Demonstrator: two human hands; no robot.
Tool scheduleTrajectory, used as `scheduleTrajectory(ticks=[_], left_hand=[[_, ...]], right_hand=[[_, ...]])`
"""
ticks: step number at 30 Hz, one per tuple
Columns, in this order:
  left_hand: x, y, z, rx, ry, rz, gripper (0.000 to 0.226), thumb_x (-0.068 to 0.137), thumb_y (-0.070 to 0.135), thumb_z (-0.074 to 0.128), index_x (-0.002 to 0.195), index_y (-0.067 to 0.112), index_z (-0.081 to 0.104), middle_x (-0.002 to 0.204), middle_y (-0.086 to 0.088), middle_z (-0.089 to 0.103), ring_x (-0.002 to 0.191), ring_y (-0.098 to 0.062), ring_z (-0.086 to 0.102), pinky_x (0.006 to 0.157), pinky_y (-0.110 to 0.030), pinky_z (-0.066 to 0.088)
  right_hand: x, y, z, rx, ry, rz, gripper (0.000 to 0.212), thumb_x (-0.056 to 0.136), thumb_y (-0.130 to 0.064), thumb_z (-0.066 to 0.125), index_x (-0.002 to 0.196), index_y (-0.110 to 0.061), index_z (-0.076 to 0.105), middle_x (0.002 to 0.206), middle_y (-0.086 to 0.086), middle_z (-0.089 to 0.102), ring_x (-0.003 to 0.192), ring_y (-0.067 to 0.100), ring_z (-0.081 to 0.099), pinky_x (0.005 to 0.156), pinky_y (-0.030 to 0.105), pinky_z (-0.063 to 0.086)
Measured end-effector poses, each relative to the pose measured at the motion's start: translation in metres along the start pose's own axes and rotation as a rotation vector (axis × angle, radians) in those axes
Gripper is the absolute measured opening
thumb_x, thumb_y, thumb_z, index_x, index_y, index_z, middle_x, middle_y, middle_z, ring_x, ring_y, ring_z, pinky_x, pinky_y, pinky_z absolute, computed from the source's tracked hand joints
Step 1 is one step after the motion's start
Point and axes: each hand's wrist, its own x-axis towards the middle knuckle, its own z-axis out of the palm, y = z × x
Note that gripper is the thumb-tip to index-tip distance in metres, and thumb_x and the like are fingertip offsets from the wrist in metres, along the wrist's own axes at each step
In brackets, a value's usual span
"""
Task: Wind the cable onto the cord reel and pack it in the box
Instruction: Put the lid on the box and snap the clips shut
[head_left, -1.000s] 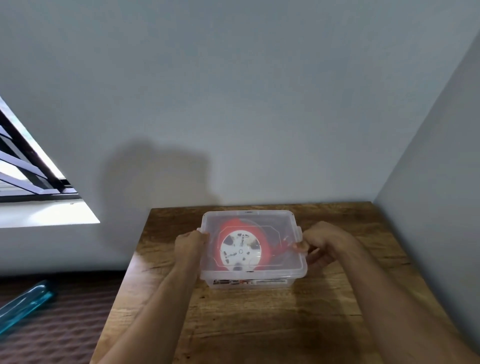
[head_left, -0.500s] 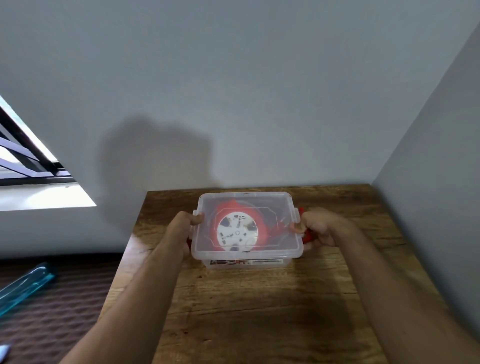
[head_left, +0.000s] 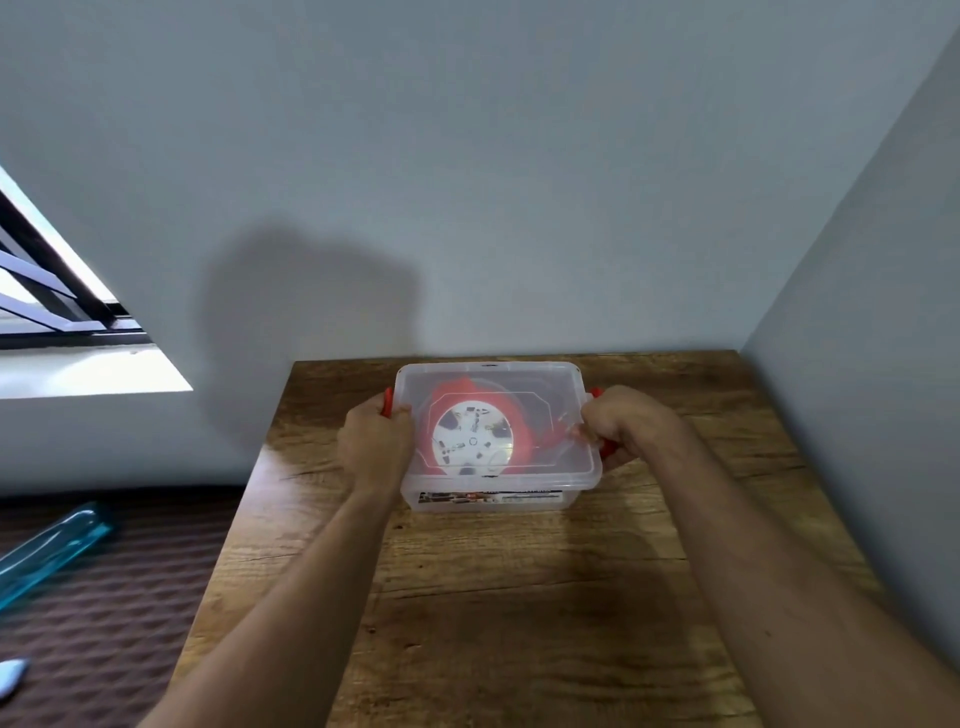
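Observation:
A clear plastic box (head_left: 498, 496) with its lid (head_left: 488, 376) on stands at the far middle of the wooden table (head_left: 519, 597). Through the lid I see the red cord reel (head_left: 519, 415) with its white face (head_left: 474, 439) lying flat inside. My left hand (head_left: 375, 446) is closed over the red latch (head_left: 387, 402) on the box's left end. My right hand (head_left: 623, 423) is closed over the red latch (head_left: 609, 447) on the right end. The cable itself is hard to make out through the plastic.
Grey walls close in behind and to the right (head_left: 857, 364) of the table. A window (head_left: 57, 301) sits at the left. On the dark patterned floor at the left lies a blue translucent object (head_left: 49, 545).
Both hands have closed over the red latches at the box's ends and the latches have come up against the lid. The box now appears farther back in view.

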Motion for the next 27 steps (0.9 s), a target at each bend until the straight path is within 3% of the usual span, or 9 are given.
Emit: scheduleTrajectory(ticks=[4,10,14,17,19,21,22,24,27], left_hand=[[-0.004,-0.001,0.003,0.093,0.040,0.083,0.031,0.102,0.023,0.053,0.075,0.017,0.066,0.064,0.004,0.063,0.060,-0.019,0.062,0.055,-0.024,0.044],[-0.001,-0.004,0.007,0.171,0.054,0.099,0.031,0.104,0.027,0.049,0.100,0.008,0.074,0.089,-0.012,0.076,0.084,-0.035,0.072,0.081,-0.048,0.062],[-0.002,-0.005,0.008,0.163,0.057,0.084,0.030,0.104,0.029,0.051,0.099,0.010,0.073,0.087,-0.009,0.075,0.082,-0.032,0.072,0.075,-0.041,0.060],[-0.001,-0.008,0.010,0.203,0.069,0.079,0.030,0.104,0.029,0.049,0.100,0.010,0.071,0.086,-0.007,0.073,0.076,-0.027,0.068,0.057,-0.024,0.042],[-0.003,-0.005,0.008,0.242,0.047,0.092,0.030,0.105,0.027,0.045,0.102,0.009,0.069,0.089,-0.009,0.074,0.074,-0.024,0.064,0.054,-0.021,0.036],[-0.003,-0.002,0.005,0.276,-0.011,0.112,0.029,0.105,0.022,0.044,0.114,0.006,0.066,0.100,-0.012,0.074,0.082,-0.027,0.065,0.066,-0.030,0.048],[-0.003,0.001,0.002,0.301,-0.057,0.137,0.032,0.104,0.019,0.044,0.126,0.003,0.062,0.116,-0.019,0.073,0.097,-0.033,0.067,0.080,-0.039,0.054],[0.003,0.008,-0.007,0.397,-0.138,0.230,0.053,0.105,0.018,0.043,0.154,-0.003,0.038,0.158,-0.025,0.048,0.143,-0.041,0.047,0.116,-0.047,0.038],[0.026,0.034,-0.024,0.599,-0.176,0.512,0.072,0.109,0.031,0.038,0.164,0.000,0.004,0.176,-0.017,0.006,0.163,-0.031,0.007,0.131,-0.041,0.006]], right_hand=[[0.000,-0.002,0.008,-0.064,0.072,-0.015,0.018,0.093,-0.006,0.062,0.107,0.002,0.070,0.093,0.016,0.074,0.077,0.029,0.074,0.075,0.045,0.063],[0.002,-0.004,0.023,-0.240,0.269,-0.035,0.029,0.091,-0.023,0.070,0.113,-0.003,0.069,0.103,0.013,0.072,0.082,0.028,0.070,0.077,0.040,0.062],[0.000,0.001,0.018,-0.226,0.216,-0.047,0.024,0.095,-0.021,0.065,0.111,-0.003,0.068,0.105,0.014,0.073,0.084,0.027,0.072,0.077,0.041,0.062],[-0.002,0.002,0.017,-0.258,0.207,-0.103,0.018,0.094,-0.024,0.065,0.103,-0.008,0.066,0.111,0.013,0.072,0.074,0.019,0.067,0.056,0.028,0.054],[0.000,0.005,0.021,-0.244,0.187,-0.133,0.050,0.094,-0.026,0.065,0.135,-0.002,0.050,0.133,0.017,0.062,0.094,0.023,0.065,0.067,0.029,0.053],[0.000,0.007,0.025,-0.223,0.176,-0.175,0.085,0.096,-0.025,0.062,0.157,-0.002,0.008,0.152,0.020,0.042,0.130,0.034,0.050,0.103,0.038,0.045],[-0.002,0.007,0.025,-0.231,0.176,-0.216,0.090,0.095,-0.024,0.062,0.158,-0.005,0.000,0.157,0.020,0.034,0.138,0.035,0.041,0.111,0.042,0.038],[-0.005,0.005,0.017,-0.332,0.172,-0.304,0.091,0.092,-0.023,0.066,0.158,-0.005,0.007,0.163,0.017,0.021,0.145,0.031,0.032,0.116,0.040,0.031],[-0.013,-0.011,-0.014,-0.486,0.240,-0.378,0.102,0.084,-0.021,0.075,0.157,-0.003,0.006,0.166,0.016,0.006,0.150,0.029,0.021,0.118,0.034,0.026]])
